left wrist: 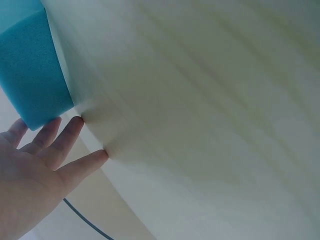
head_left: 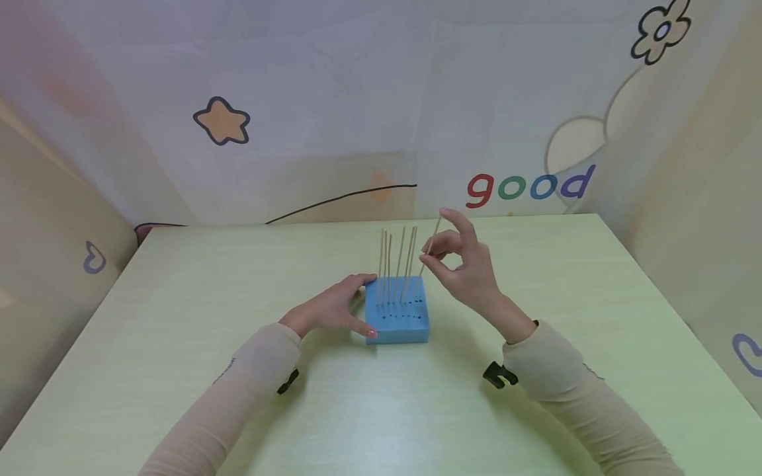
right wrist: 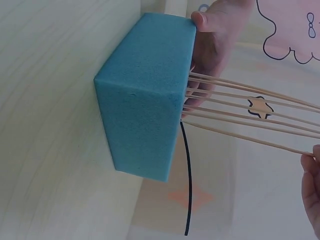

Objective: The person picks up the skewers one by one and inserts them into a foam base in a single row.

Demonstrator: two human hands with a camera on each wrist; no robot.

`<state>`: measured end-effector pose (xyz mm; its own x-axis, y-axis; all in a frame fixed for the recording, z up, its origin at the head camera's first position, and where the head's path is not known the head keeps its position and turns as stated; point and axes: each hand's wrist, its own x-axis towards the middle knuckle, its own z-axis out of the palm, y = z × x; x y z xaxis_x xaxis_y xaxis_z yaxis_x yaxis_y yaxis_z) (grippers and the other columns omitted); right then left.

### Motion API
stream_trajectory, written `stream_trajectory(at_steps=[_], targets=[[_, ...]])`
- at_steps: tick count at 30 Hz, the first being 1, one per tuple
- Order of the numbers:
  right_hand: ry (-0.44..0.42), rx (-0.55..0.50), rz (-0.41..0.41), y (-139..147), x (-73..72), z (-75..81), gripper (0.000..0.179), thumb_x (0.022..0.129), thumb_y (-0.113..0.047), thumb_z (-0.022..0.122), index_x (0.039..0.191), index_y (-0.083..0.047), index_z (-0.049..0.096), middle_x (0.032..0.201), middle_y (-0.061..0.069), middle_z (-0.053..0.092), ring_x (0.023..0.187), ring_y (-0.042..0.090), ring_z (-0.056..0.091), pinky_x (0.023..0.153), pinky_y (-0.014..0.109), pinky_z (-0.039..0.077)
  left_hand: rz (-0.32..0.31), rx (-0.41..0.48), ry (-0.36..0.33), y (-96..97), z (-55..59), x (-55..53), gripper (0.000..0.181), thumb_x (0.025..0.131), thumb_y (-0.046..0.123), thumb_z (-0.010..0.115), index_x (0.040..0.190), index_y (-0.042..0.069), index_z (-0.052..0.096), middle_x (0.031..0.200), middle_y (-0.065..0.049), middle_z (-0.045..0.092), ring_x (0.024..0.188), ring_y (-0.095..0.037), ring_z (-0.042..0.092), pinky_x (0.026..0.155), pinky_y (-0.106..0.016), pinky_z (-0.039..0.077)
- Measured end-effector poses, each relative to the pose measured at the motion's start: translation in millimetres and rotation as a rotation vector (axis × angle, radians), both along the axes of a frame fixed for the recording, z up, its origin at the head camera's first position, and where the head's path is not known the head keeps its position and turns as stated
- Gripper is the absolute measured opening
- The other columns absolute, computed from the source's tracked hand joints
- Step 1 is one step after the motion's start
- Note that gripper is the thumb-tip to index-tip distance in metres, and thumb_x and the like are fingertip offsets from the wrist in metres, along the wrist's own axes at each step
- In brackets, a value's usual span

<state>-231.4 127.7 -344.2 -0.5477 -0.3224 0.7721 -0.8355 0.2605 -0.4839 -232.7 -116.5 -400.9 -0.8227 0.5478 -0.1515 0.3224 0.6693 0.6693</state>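
Note:
A light blue foam block (head_left: 397, 336) with rows of small holes stands on the table. Several thin wooden sticks (head_left: 389, 261) rise from it, some leaning slightly. My left hand (head_left: 333, 305) holds the block from its left side, thumb at the near left corner and fingers at the far edge. In the left wrist view, spread fingertips touch the foam and the table. Above the block's far right part, my right hand (head_left: 473, 271) pinches another wooden stick (head_left: 436, 227), index fingertip at its top. The right wrist view shows this stick's lower end at the block's top face.
The pale table (head_left: 238, 264) reaches back to a hanging printed cloth (head_left: 333, 86) with a star and the word "good". Cloth also hangs at the left and right sides. Black clips (head_left: 500, 375) hang by both wrists.

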Motion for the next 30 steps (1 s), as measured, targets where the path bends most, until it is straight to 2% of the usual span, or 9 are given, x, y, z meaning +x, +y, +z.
stream_trajectory(at_steps=[8, 18, 25, 30], targets=[[0.019, 0.029, 0.011, -3.1, 2.0, -2.7, 0.073, 0.071, 0.013, 0.069, 0.130, -0.008, 0.030, 0.078, 0.013, 0.061, 0.065, 0.020, 0.059, 0.063, 0.015, 0.048, -0.004, -0.014, 0.010, 0.5, 0.5, -1.1, 0.105, 0.063, 0.038, 0.082, 0.143, 0.007, 0.021, 0.144, -0.011, 0.027, 0.131, -0.026, 0.027, 0.106, -0.039, 0.024], [0.033, 0.108, -0.007, -6.8, 3.4, -9.7, 0.073, 0.070, 0.011, 0.071, 0.127, -0.006, 0.028, 0.076, 0.011, 0.062, 0.064, 0.018, 0.059, 0.056, 0.034, 0.052, -0.002, -0.003, 0.006, 1.4, 0.3, -1.6, 0.105, 0.063, 0.038, 0.082, 0.143, 0.006, 0.021, 0.144, -0.012, 0.027, 0.131, -0.026, 0.028, 0.106, -0.039, 0.025], [0.020, 0.130, -0.004, -8.7, 1.8, -13.2, 0.073, 0.071, 0.012, 0.070, 0.128, -0.007, 0.027, 0.077, 0.010, 0.062, 0.064, 0.017, 0.059, 0.057, 0.029, 0.052, -0.008, -0.010, 0.021, 1.3, 0.7, -1.3, 0.104, 0.064, 0.036, 0.082, 0.143, 0.005, 0.022, 0.143, -0.012, 0.029, 0.130, -0.026, 0.029, 0.106, -0.039, 0.026], [0.010, 0.124, -0.001, -8.6, 1.2, -14.7, 0.074, 0.071, 0.011, 0.070, 0.129, -0.007, 0.027, 0.077, 0.010, 0.062, 0.064, 0.017, 0.059, 0.056, 0.036, 0.053, -0.004, -0.008, 0.014, 1.3, 0.3, -1.0, 0.104, 0.064, 0.036, 0.082, 0.143, 0.005, 0.022, 0.144, -0.012, 0.028, 0.130, -0.026, 0.028, 0.106, -0.039, 0.025]])
